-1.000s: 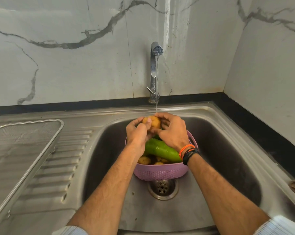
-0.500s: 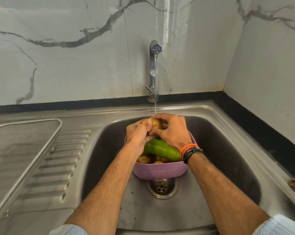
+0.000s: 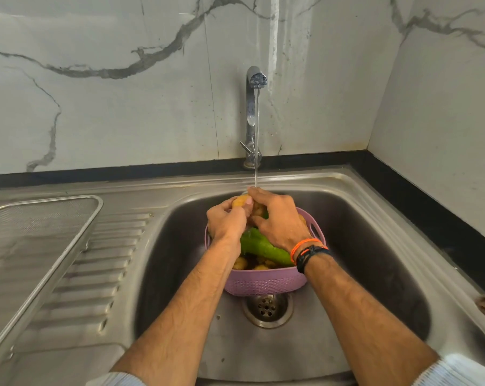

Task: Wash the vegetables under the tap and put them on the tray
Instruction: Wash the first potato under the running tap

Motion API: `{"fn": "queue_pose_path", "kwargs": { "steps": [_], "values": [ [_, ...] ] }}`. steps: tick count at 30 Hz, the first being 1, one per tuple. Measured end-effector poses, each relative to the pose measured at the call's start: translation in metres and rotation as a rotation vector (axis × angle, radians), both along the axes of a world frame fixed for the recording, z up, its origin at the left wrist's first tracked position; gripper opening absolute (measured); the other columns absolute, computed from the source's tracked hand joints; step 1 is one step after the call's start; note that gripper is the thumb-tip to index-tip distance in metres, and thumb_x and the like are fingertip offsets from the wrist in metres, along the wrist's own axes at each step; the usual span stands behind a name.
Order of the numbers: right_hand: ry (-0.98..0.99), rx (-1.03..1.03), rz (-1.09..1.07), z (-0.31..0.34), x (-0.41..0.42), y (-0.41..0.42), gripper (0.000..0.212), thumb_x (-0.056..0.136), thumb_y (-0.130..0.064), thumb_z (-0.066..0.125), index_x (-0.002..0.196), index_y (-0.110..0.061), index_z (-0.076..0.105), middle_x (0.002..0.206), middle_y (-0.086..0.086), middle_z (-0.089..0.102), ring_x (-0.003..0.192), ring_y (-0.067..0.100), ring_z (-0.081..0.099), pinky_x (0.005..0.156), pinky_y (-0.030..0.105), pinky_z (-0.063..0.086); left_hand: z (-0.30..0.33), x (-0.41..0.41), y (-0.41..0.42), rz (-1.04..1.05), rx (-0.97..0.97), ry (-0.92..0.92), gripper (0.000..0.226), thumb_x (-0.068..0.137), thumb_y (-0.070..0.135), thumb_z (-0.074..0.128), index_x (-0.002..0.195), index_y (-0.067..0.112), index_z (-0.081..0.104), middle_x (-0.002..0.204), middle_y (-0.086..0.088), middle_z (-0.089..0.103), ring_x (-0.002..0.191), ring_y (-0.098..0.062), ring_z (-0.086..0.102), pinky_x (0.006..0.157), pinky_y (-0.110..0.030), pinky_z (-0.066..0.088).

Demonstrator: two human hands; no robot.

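Left hand (image 3: 227,221): curled round a yellow-brown potato (image 3: 240,202), holding it up above the basket, thumb side towards the tap stream.
Right hand (image 3: 277,218): fingers bent over the same potato from the other side, fingertips pressed on its top; orange and black wristbands (image 3: 308,250) on the wrist.
Potato: pinched between both hands, right under the falling water, mostly hidden by fingers.
Tap (image 3: 253,112): running, thin stream of water (image 3: 256,162) dropping straight onto the fingers and potato.
Basket (image 3: 263,282): pink, perforated, sitting in the sink bowl just behind the drain (image 3: 267,309); side handle showing at the right.
Green vegetable (image 3: 261,247): long, lying across the basket beneath both wrists, wet and glossy; exact kind hard to tell.
More potatoes (image 3: 242,263): small, low in the basket under the green one, partly in shadow.
Sink (image 3: 375,246): steel, single bowl, ribbed drainboard (image 3: 96,260) to the left.
Tray (image 3: 40,232): metal mesh with a wire rim, resting on the drainboard at the far left, well apart from the hands.
Wall (image 3: 124,93): pale marble with dark veins, black strip along the counter edge.
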State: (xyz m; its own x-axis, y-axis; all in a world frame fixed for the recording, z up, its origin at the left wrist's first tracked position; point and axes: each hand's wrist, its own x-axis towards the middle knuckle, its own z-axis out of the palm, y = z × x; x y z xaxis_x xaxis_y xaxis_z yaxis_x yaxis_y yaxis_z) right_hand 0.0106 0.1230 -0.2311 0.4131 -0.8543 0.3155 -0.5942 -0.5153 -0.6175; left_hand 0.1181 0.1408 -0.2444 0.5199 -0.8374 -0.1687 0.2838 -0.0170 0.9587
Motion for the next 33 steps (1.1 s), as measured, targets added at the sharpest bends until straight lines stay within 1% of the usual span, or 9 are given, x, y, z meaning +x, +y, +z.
{"fn": "queue_pose_path", "kwargs": {
  "steps": [2,6,13,18,21,25,28,30,33],
  "values": [
    [-0.067,-0.022,-0.038,0.000,-0.001,0.001,0.052,0.087,-0.012,0.074,0.136,-0.015,0.059,0.141,0.004,0.058,0.135,0.017,0.048,0.117,0.024,0.029,0.002,-0.001,0.000,0.000,-0.011,0.047,0.006,0.087,0.008,0.074,0.090,0.013,0.076,0.084,-0.009,0.076,0.086,-0.023,0.074,0.078,-0.042,0.062],
    [-0.188,-0.074,-0.103,0.001,0.000,0.003,0.036,0.081,-0.011,0.078,0.116,-0.016,0.073,0.123,0.002,0.070,0.121,0.016,0.061,0.110,0.037,0.044,0.006,-0.003,0.001,0.011,-0.026,0.125,0.014,0.091,0.005,0.069,0.079,0.012,0.073,0.073,-0.006,0.073,0.070,-0.017,0.070,0.061,-0.029,0.061],
    [-0.179,0.054,-0.098,-0.006,0.001,-0.007,0.065,0.077,-0.024,0.084,0.136,-0.018,0.059,0.134,0.003,0.063,0.128,0.022,0.054,0.110,0.042,0.045,0.010,-0.002,0.004,-0.005,0.002,0.215,0.009,0.088,0.002,0.070,0.082,0.008,0.070,0.077,-0.012,0.072,0.061,-0.015,0.069,0.062,-0.031,0.061],
    [-0.429,0.122,-0.174,-0.005,0.000,-0.006,0.055,0.066,-0.010,0.090,0.117,-0.013,0.072,0.110,0.004,0.074,0.099,0.007,0.069,0.094,0.032,0.057,0.013,0.000,0.004,-0.009,0.030,0.362,0.005,0.090,-0.002,0.066,0.088,0.002,0.066,0.077,-0.012,0.068,0.063,-0.015,0.066,0.055,-0.029,0.059],
    [-0.474,0.170,-0.147,-0.004,0.001,-0.005,0.056,0.067,-0.005,0.089,0.120,-0.011,0.070,0.114,0.004,0.073,0.102,0.008,0.069,0.095,0.033,0.056,0.013,0.001,0.004,-0.033,0.032,0.431,0.004,0.092,-0.003,0.063,0.094,-0.001,0.065,0.077,-0.010,0.067,0.059,-0.012,0.064,0.062,-0.031,0.058],
    [-0.370,0.220,-0.051,-0.003,0.003,-0.008,0.070,0.071,-0.005,0.086,0.135,-0.012,0.060,0.130,0.006,0.065,0.118,0.014,0.062,0.104,0.037,0.050,0.011,0.005,0.004,-0.094,0.028,0.455,0.014,0.093,-0.001,0.061,0.107,-0.005,0.063,0.087,-0.014,0.068,0.079,-0.020,0.065,0.069,-0.034,0.058],
    [-0.451,0.234,-0.103,-0.002,0.001,-0.007,0.064,0.065,-0.004,0.090,0.124,-0.009,0.067,0.117,0.006,0.071,0.106,0.011,0.068,0.097,0.033,0.055,0.011,0.005,0.004,-0.084,0.021,0.491,0.018,0.093,0.001,0.062,0.110,-0.005,0.062,0.090,-0.016,0.068,0.066,-0.015,0.067,0.074,-0.038,0.060],
    [-0.490,0.210,-0.170,0.000,0.001,-0.004,0.057,0.059,-0.010,0.093,0.113,-0.010,0.073,0.104,0.003,0.075,0.095,0.007,0.071,0.091,0.028,0.057,0.012,0.006,0.004,-0.082,0.014,0.513,0.023,0.094,0.003,0.061,0.115,-0.005,0.061,0.096,-0.016,0.067,0.055,-0.010,0.066,0.066,-0.034,0.059],
    [-0.482,0.200,-0.192,0.003,0.001,-0.002,0.053,0.058,-0.015,0.094,0.107,-0.012,0.075,0.097,-0.001,0.076,0.089,0.005,0.071,0.088,0.025,0.058,0.014,0.005,0.005,-0.112,-0.005,0.542,0.030,0.096,0.004,0.058,0.125,-0.006,0.057,0.100,-0.019,0.066,0.068,-0.015,0.068,0.068,-0.033,0.058]
  ]
}}
